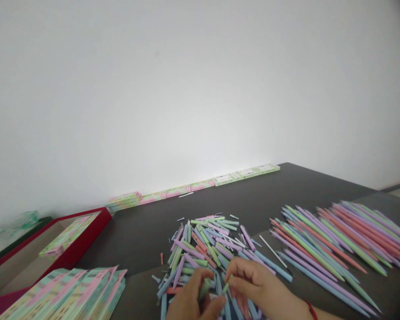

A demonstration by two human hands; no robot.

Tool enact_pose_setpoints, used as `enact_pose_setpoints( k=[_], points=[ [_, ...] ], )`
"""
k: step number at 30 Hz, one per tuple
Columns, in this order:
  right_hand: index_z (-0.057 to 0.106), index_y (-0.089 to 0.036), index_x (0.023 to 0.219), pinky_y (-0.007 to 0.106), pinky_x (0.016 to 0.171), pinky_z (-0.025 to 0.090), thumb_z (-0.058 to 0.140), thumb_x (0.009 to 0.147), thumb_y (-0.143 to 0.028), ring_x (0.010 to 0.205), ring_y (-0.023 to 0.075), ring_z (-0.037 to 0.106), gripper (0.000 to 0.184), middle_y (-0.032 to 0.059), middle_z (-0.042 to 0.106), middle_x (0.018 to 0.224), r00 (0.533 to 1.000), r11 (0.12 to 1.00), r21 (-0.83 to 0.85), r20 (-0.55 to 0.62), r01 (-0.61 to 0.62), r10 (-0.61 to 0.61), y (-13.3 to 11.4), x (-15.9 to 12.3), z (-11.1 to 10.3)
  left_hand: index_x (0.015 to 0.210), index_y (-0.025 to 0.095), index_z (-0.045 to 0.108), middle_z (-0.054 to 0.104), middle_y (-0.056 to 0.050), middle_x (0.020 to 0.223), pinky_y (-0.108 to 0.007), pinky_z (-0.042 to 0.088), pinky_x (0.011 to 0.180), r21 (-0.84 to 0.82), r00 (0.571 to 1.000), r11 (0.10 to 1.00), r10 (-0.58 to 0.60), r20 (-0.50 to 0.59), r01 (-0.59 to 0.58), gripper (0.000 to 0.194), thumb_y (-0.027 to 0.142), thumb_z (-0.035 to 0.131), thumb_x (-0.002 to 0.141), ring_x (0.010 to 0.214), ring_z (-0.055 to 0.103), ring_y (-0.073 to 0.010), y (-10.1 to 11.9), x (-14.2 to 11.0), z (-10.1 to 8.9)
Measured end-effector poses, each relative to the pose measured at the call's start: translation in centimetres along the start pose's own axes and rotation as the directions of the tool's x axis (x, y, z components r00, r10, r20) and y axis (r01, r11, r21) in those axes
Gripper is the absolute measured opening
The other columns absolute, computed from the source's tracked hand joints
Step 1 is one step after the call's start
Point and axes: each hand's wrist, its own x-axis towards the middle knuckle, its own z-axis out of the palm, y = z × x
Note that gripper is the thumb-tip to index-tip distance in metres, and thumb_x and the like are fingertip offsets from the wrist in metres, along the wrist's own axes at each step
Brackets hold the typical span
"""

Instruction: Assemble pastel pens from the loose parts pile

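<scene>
My left hand is at the near edge of a heap of pastel pen parts, its fingers curled around a light green pen piece. Beside it, my right hand pinches a small green pen part between thumb and fingertips. The two held pieces are close together but apart. Purple, blue, green and coral barrels and short end pieces make up the heap under both hands. A thin white refill with a dark tip lies right of the heap.
Long pastel pens lie side by side at the right. Printed cardboard sleeves are stacked at the near left, by a red box with more packs inside. Flat packs line the wall along the dark table.
</scene>
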Motion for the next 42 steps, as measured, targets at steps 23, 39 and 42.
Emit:
enact_pose_setpoints(
  k=[23, 39, 42],
  points=[
    [0.049, -0.018, 0.075, 0.018, 0.041, 0.037, 0.049, 0.082, -0.028, 0.043, 0.0079, 0.048, 0.012, -0.006, 0.052, 0.053, 0.992, 0.991, -0.132, -0.128, -0.004, -0.013, 1.6, 1.5, -1.0, 0.081, 0.019, 0.065, 0.065, -0.006, 0.09, -0.033, 0.041, 0.08, 0.681, 0.851, 0.521, 0.409, 0.329, -0.514, 0.022, 0.003, 0.05, 0.078, 0.094, 0.053, -0.0223, -0.5, 14.3, -5.0],
    [0.052, -0.017, 0.077, 0.019, 0.042, 0.036, 0.052, 0.084, -0.04, 0.042, 0.0071, 0.045, 0.024, -0.0059, 0.05, 0.056, 0.979, 0.992, 0.039, -0.167, 0.122, -0.114, -0.6, 1.5, -1.2, 0.089, 0.014, 0.058, 0.065, -0.002, 0.077, -0.02, 0.042, 0.057, -0.447, 0.972, 0.894, 0.137, 0.192, -0.038, 0.016, 0.029, 0.053, 0.084, 0.065, 0.057, -0.0108, 1.1, 5.6, -3.5],
    [0.053, -0.016, 0.08, 0.019, 0.045, 0.037, 0.05, 0.087, -0.036, 0.044, 0.0076, 0.046, 0.021, -0.0055, 0.051, 0.056, 0.97, 0.984, 0.0, -0.167, 0.177, -0.175, -2.0, 0.9, -1.2, 0.088, 0.012, 0.064, 0.062, 0.0, 0.073, -0.017, 0.041, 0.057, -0.828, 0.965, 0.523, 0.037, 0.259, 0.202, 0.019, 0.025, 0.067, 0.075, 0.061, 0.054, -0.0066, 1.0, 3.2, -2.0]
  ],
)
